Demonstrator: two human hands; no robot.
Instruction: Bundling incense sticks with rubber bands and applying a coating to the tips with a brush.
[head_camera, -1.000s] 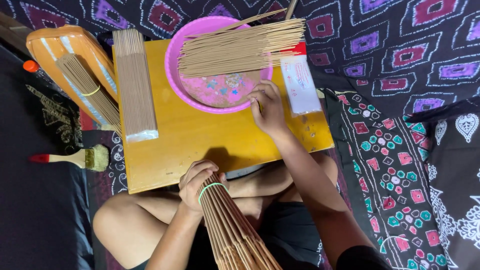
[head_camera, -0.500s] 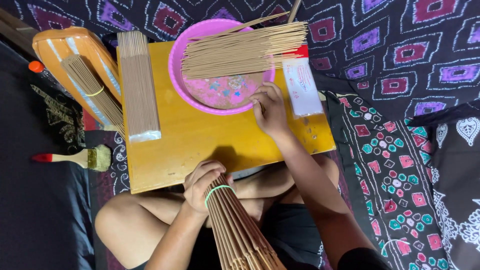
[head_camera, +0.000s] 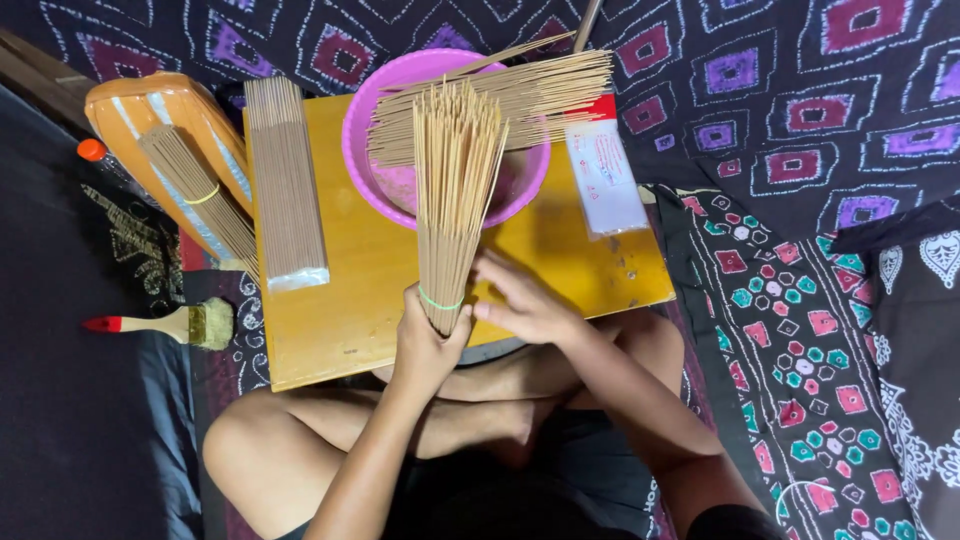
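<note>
1. At the far left a paintbrush (head_camera: 165, 322) with a red-tipped handle lies on the dark cloth, well apart from the hands.
2. Above it an orange stool (head_camera: 150, 115) carries a small banded bundle of sticks (head_camera: 198, 192), laid at a slant so it rests along the seat.
3. On the left part of the yellow desk (head_camera: 345, 300) a flat packet of sticks (head_camera: 287, 180) lies lengthwise, its ends squared, near the desk's left edge.
4. The left hand (head_camera: 425, 345) sits at the desk's near edge with its fingers closed around the bottom of the fanned bundle of sticks (head_camera: 452, 195). It grips just below the green rubber band (head_camera: 438, 300), which pinches the sticks there, so the upper ends spread out like a fan over the bowl.
5. The pink bowl (head_camera: 375, 190) stands at the back of the desk. Loose sticks (head_camera: 530, 95) lie across its rim, which keeps them bridged above the inside.
6. The right hand (head_camera: 520, 300) is just beside the bundle's banded end, its fingers spread and loose, gripping nothing; the fingertips look to touch the bundle at the band, as if steadying it.
7. A white packet with a red end (head_camera: 605, 175) lies flat on the desk's right side, beside the bowl.
</note>
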